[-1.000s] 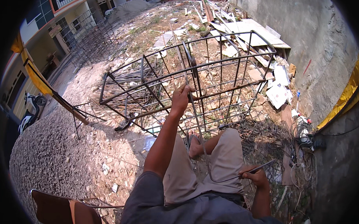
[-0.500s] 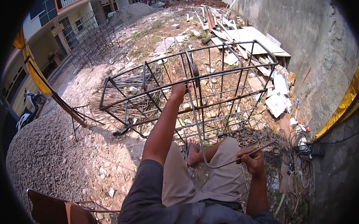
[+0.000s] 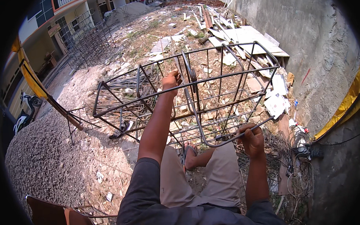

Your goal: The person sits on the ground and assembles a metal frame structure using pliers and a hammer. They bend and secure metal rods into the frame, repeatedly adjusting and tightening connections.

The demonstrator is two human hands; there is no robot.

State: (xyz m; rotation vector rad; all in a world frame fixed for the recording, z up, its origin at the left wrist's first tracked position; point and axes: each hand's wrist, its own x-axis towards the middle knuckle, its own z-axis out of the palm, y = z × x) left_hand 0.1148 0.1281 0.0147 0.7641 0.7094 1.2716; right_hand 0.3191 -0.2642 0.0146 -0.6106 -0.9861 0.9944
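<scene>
A welded-looking cage of dark steel reinforcing bars (image 3: 147, 98) lies lengthwise in front of me, above my feet. My left hand (image 3: 171, 80) reaches out over its near top bar, fingers curled round the upper length of a bent steel bar (image 3: 199, 127). That bar comes down across the cage's near side, curves at the bottom and runs off to the right. Near its free end my right hand (image 3: 251, 139) grips it, thumb on the near side. Some of the left fingers are hidden behind the hand.
Cut rods (image 3: 112, 101) lie piled beyond the cage's left part. A gravel heap (image 3: 47, 168) and a brown chair (image 3: 52, 214) are at left. White boards (image 3: 253, 40) and tangled wire (image 3: 301, 179) lie along the concrete wall (image 3: 296, 25) at right.
Both hands have lifted the bent bar upward and farther from me. My left hand has shifted up and left, and the bar's curve now hangs against the cage's lower front.
</scene>
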